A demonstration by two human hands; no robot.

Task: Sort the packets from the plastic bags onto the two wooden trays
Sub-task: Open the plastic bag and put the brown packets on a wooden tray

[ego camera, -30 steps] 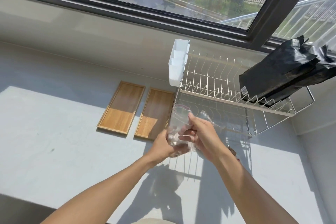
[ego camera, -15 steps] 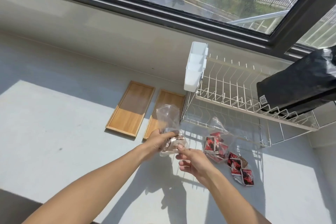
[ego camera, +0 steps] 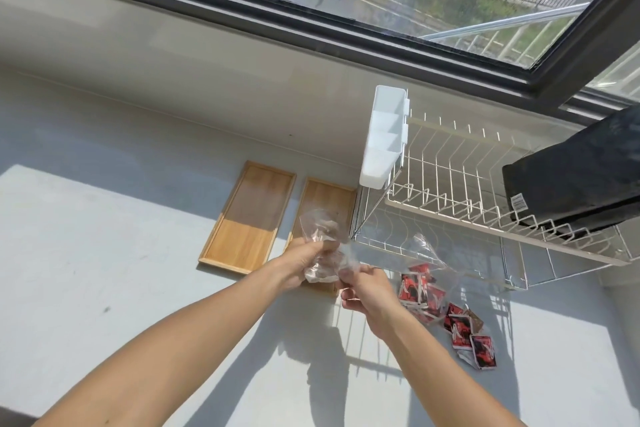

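Observation:
My left hand (ego camera: pixel 298 265) and my right hand (ego camera: pixel 363 291) both grip a clear plastic bag (ego camera: pixel 322 243) with brownish packets bunched at its bottom, held over the near end of the right wooden tray (ego camera: pixel 325 198). The left wooden tray (ego camera: pixel 252 215) lies bare beside it. To the right, a second clear plastic bag (ego camera: pixel 424 274) lies on the counter with red packets inside it. Several more red packets (ego camera: pixel 471 336) lie loose just beyond it.
A white wire dish rack (ego camera: pixel 485 204) stands right of the trays, with a white cutlery holder (ego camera: pixel 384 139) on its left end and a black bag (ego camera: pixel 581 177) on its upper shelf. The grey counter (ego camera: pixel 104 253) runs to a wall under a window.
The view has swung right, revealing the red packets. Both hands have lowered the clear bag and now bunch it over the right tray's near end.

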